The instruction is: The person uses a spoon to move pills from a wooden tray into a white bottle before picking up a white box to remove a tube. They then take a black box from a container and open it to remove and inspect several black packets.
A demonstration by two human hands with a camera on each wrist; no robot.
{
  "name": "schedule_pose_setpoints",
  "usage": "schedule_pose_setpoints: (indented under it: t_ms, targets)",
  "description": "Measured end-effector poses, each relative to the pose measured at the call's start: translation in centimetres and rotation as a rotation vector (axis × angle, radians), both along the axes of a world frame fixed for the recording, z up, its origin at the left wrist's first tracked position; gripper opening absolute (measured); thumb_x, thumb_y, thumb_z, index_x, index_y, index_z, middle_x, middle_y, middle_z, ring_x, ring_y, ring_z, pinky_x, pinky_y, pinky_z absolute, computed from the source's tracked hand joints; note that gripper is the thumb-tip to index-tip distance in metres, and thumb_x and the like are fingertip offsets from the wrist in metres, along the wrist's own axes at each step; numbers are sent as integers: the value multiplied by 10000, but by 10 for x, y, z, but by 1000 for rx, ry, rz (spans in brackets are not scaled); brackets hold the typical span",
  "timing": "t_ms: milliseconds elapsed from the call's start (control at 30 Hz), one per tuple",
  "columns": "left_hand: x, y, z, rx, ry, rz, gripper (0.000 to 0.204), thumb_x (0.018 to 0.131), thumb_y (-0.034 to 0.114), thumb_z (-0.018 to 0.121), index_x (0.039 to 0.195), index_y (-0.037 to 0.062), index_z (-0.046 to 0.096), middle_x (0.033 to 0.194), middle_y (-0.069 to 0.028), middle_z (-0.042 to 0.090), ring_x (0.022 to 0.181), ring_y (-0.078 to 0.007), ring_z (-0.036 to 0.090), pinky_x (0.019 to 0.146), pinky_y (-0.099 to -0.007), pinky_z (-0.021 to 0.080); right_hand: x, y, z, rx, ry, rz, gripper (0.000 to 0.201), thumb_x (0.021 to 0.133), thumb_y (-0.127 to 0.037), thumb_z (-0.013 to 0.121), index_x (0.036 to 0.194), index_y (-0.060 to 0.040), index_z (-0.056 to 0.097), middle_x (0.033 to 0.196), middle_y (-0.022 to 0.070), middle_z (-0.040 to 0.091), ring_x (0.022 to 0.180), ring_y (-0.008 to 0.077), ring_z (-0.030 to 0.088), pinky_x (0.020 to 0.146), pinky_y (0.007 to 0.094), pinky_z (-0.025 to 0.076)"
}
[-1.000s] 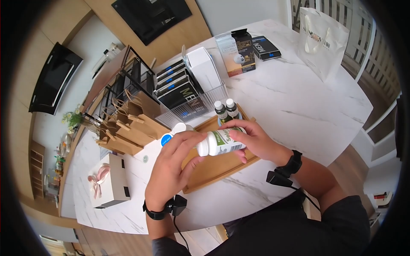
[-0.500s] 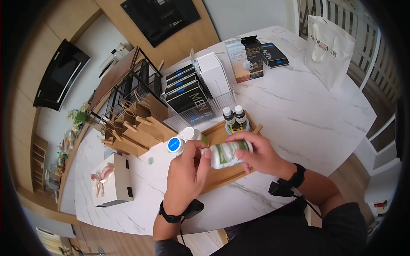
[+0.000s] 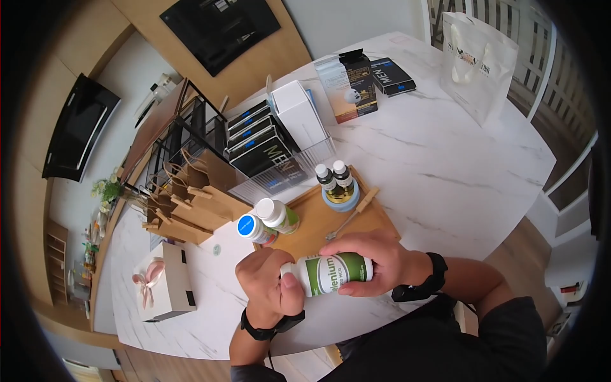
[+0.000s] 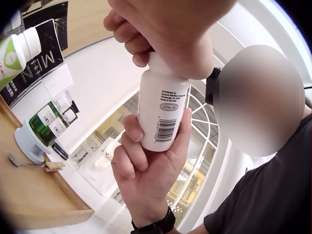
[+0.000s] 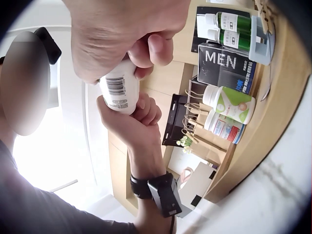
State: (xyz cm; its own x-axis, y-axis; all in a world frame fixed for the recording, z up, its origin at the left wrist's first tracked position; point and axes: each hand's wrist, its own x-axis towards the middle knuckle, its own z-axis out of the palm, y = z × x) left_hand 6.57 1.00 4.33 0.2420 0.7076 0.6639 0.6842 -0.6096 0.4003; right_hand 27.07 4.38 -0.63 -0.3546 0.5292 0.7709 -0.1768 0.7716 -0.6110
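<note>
A white supplement bottle (image 3: 334, 274) with a green "Selenium" label lies sideways between both hands, held up over the near edge of the wooden tray (image 3: 305, 239). My right hand (image 3: 383, 262) wraps round its base end, thumb along the label. Curled fingers of my left hand (image 3: 272, 284) grip the white cap end and hide most of it. The barcode side of the bottle (image 4: 164, 109) shows in the left wrist view. On the tray's left stand a white-capped bottle (image 3: 287, 221) with a green label and a blue-lidded bottle (image 3: 259, 230).
Two dark green vials (image 3: 335, 183) stand in a pale blue holder (image 3: 342, 204), beside a wooden-handled spoon (image 3: 364, 202). Behind is a clear bin (image 3: 280, 181) of black boxes. Brown paper bags (image 3: 216, 207) and a ribboned box (image 3: 168, 283) sit left; a white bag (image 3: 477, 70) stands far right.
Both hands have brought the bottle down towards the body, uncovering more of the tray. Its label has turned to face up, and the left fingers have closed more tightly round the cap end.
</note>
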Motion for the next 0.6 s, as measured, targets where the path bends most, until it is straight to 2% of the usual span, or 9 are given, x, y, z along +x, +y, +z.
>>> schedule_pose_setpoints:
  t_ms: [167,300,333,367,433,467,500,533,600]
  targets:
    - [3,-4,1,67,-3,-3,404,863,357,504,627,34,561,511,-110,474,429,-288,486,425,-338,373,4,-2,-2,-194,-69,160,454,835,-243,745,1199,-34,573,935,84,676,712,165,644,628,265,504]
    - [-2,3,2,143,64,24,363,850,353,542,680,34,568,525,-101,491,439,-279,500,433,-339,396,-2,2,-3,-315,12,222,482,861,-256,724,1235,-16,535,1035,99,647,818,123,633,709,258,497]
    - [-5,2,8,87,138,30,339,820,360,661,779,29,606,568,-99,539,477,-267,541,461,-344,432,-2,7,-4,-372,-64,271,509,859,-271,729,1243,-8,523,1037,98,643,824,123,633,707,267,499]
    - [-6,3,13,92,144,30,339,820,360,661,779,29,606,568,-99,539,477,-267,541,461,-344,432,-1,11,-3,-429,-140,319,536,858,-287,734,1252,0,511,1040,98,638,830,123,633,706,275,501]
    - [-7,5,21,-155,190,66,374,750,353,781,891,36,641,614,-103,583,520,-266,580,497,-349,466,8,17,10,-525,-203,358,525,847,-306,748,1226,-4,546,1019,85,636,785,127,636,678,281,501]
    - [-8,4,24,-280,191,83,349,739,267,789,962,41,644,723,-111,620,576,-219,591,543,-301,456,16,24,19,-404,-435,200,495,845,-289,753,1216,-18,570,1050,82,634,743,107,613,645,267,493]
    - [-7,6,26,-281,194,82,349,739,267,789,962,41,644,723,-111,620,576,-219,591,543,-301,456,23,26,22,-277,-661,37,467,843,-272,758,1207,-31,593,1080,78,632,700,87,589,611,252,485]
    - [-5,11,28,-325,235,57,343,749,267,782,966,40,645,746,-107,628,604,-235,599,569,-311,468,25,29,12,-149,-418,-107,350,847,-214,752,1132,-43,644,994,46,645,575,59,529,530,238,441]
    - [-6,22,27,-304,405,13,336,778,275,761,993,43,648,861,-106,651,718,-287,619,644,-345,493,34,39,13,-232,-316,-116,307,854,-170,737,1114,-33,648,941,40,644,571,45,519,530,220,430]
